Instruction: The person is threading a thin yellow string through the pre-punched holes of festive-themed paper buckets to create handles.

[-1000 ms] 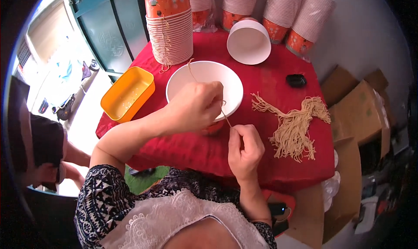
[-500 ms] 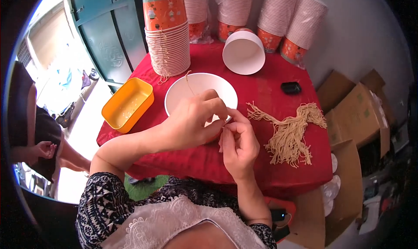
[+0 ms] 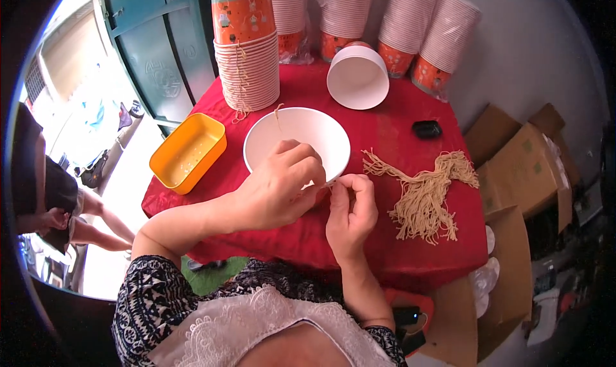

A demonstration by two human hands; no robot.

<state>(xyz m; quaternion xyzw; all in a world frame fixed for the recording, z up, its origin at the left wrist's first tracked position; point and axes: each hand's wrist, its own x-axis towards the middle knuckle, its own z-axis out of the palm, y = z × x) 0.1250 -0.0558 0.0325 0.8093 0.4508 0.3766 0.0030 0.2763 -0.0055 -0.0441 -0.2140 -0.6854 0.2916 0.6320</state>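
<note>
A white paper bucket (image 3: pixel 308 126) stands tilted toward me in the middle of the table, its mouth facing up. A beige string (image 3: pixel 278 116) lies over its far rim. My left hand (image 3: pixel 280 186) is in front of the bucket, its fingers curled in a pinch and hiding part of the opening. At the near right rim, my right hand (image 3: pixel 351 213) has thumb and forefinger pressed together. What either pinch holds is too small to make out. To the right lies a bundle of beige strings (image 3: pixel 427 203), apart from both hands.
On the red tablecloth (image 3: pixel 391 264) stand a yellow tray (image 3: pixel 187 152) with small bits inside and a tall bucket stack (image 3: pixel 249 71). Another bucket (image 3: pixel 358 81) lies on its side near a black object (image 3: pixel 427 130). Cardboard boxes (image 3: pixel 523 168) sit at right; a person (image 3: pixel 51 193) is at left.
My hands have drawn slightly apart at the rim. The left has dropped a little, and the right fingers have closed into a tighter pinch. The person at left has shifted.
</note>
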